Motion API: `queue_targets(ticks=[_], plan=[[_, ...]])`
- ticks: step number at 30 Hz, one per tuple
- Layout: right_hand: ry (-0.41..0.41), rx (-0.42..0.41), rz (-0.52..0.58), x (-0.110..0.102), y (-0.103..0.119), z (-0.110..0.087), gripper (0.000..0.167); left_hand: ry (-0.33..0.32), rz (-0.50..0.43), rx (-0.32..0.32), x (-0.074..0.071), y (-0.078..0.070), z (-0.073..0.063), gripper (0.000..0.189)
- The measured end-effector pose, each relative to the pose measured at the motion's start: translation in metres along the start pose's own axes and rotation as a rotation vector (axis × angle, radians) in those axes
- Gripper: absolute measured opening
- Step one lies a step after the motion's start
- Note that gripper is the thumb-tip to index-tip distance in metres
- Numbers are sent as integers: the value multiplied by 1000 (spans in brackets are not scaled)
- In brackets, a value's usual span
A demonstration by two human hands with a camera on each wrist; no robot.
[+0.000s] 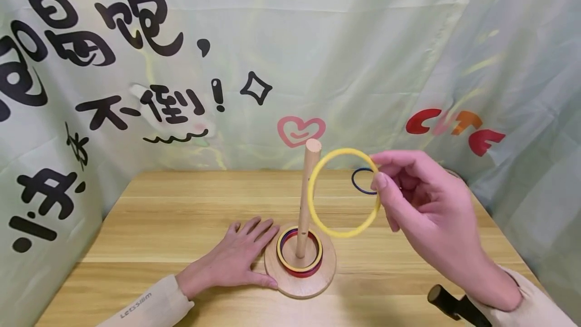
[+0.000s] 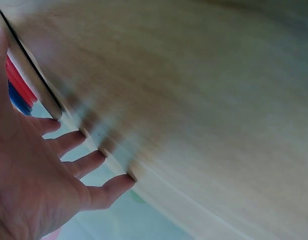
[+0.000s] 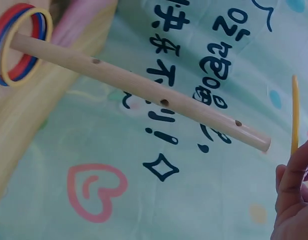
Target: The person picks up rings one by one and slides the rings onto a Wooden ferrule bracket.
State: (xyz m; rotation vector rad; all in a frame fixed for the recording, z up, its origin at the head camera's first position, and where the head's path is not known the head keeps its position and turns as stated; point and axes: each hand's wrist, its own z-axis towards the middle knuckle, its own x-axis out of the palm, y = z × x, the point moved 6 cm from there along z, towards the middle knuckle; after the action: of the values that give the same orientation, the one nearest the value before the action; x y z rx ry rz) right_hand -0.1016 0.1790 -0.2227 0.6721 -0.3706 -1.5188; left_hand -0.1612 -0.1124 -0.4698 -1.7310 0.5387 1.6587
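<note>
A yellow ring (image 1: 343, 235) is pinched between the thumb and fingers of my right hand (image 1: 431, 206), held up just right of a wooden peg (image 1: 310, 175). In the right wrist view the ring (image 3: 295, 115) appears edge-on, beyond the peg's tip (image 3: 258, 140). The peg rises from a round wooden base (image 1: 301, 289). Around its foot lie a yellow ring (image 1: 278, 252) on top, with red (image 1: 308, 273) and blue rings under it. My left hand (image 1: 238, 261) lies flat with spread fingers, its thumb and fingertips at the base's left edge.
A dark blue ring (image 1: 354, 180) lies on the wooden table (image 1: 181, 206) at the back, partly behind the raised ring and right hand. A black handle-like object (image 1: 447, 302) shows by the right wrist. Printed curtains (image 1: 363, 64) stand behind and beside the table.
</note>
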Motion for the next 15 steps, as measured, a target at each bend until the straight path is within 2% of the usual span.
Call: queue_targets(ticks=[7, 11, 15], plan=[[-38, 106, -63, 7, -8, 18, 26, -12, -15, 12, -2, 0, 0, 118], [-24, 173, -121, 13, -18, 27, 23, -6, -7, 1, -1, 1, 0, 119], [0, 235, -129, 18, -32, 29, 22, -8, -11, 8, -1, 0, 0, 119]])
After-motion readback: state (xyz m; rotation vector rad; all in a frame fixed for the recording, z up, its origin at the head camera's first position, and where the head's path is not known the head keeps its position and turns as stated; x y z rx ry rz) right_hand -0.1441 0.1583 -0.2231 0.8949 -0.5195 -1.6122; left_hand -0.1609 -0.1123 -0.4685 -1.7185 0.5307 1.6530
